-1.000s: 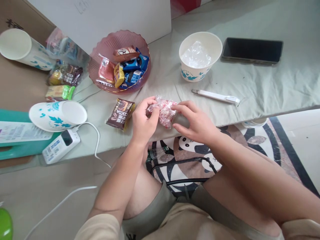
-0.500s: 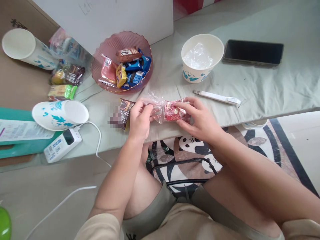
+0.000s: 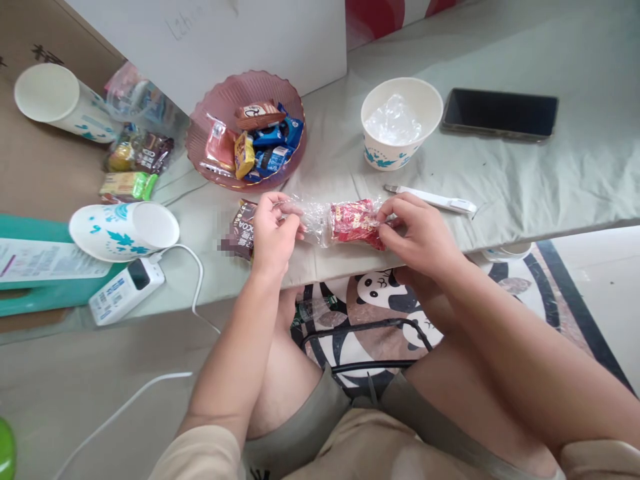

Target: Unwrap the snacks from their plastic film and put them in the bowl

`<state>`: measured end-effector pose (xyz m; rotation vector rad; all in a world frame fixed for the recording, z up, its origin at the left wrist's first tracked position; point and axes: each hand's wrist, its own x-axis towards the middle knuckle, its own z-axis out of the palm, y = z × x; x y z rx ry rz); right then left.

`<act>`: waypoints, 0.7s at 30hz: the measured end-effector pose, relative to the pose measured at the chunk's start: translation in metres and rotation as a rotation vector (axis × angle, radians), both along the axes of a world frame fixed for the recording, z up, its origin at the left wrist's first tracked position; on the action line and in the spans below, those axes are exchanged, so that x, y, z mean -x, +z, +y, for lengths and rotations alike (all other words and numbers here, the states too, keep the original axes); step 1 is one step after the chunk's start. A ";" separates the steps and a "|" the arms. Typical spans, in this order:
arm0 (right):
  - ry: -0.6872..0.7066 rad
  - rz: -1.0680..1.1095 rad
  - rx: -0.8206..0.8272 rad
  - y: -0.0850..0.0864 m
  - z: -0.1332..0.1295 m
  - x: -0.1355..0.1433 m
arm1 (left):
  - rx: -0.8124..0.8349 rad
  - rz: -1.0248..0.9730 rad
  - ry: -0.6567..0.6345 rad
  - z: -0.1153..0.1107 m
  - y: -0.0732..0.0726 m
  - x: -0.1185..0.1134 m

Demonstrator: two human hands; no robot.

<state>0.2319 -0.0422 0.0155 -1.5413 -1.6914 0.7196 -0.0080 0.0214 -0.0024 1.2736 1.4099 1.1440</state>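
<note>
A red snack packet (image 3: 354, 221) lies at the front of the cloth-covered table, with clear plastic film (image 3: 315, 219) around it and stretching to its left. My left hand (image 3: 276, 230) is closed, pinching the film's left end between thumb and fingers. At the packet's right end, my right hand (image 3: 416, 228) is closed on the packet and film, its fingertips partly hiding that edge. Just left of my left hand lies a brown cocoa snack packet (image 3: 244, 230). A white utility knife (image 3: 433, 199) rests behind my right hand.
A pink glass bowl (image 3: 200, 107) holds several wrapped snacks. Behind the knife stand a paper bowl (image 3: 375, 155) with crumpled film inside and a black phone (image 3: 500, 113). Paper cups (image 3: 117, 233), a white power bank (image 3: 127, 290) and its cable (image 3: 200, 280) are at left.
My right hand has shifted right, from lying over the packet to gripping its right end, so more red wrapper shows. My left hand has moved slightly left, and the film is drawn out longer.
</note>
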 end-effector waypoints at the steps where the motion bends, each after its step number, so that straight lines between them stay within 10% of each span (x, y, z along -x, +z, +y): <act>1: -0.017 0.006 0.002 0.000 0.000 -0.001 | -0.005 -0.001 0.007 0.001 -0.001 0.001; 15: -0.343 -0.139 0.032 -0.006 0.009 -0.039 | 0.013 0.274 0.025 0.004 -0.004 0.010; 21: -0.248 -0.290 -0.235 -0.002 0.005 -0.031 | -0.384 0.619 -0.143 0.001 -0.001 0.012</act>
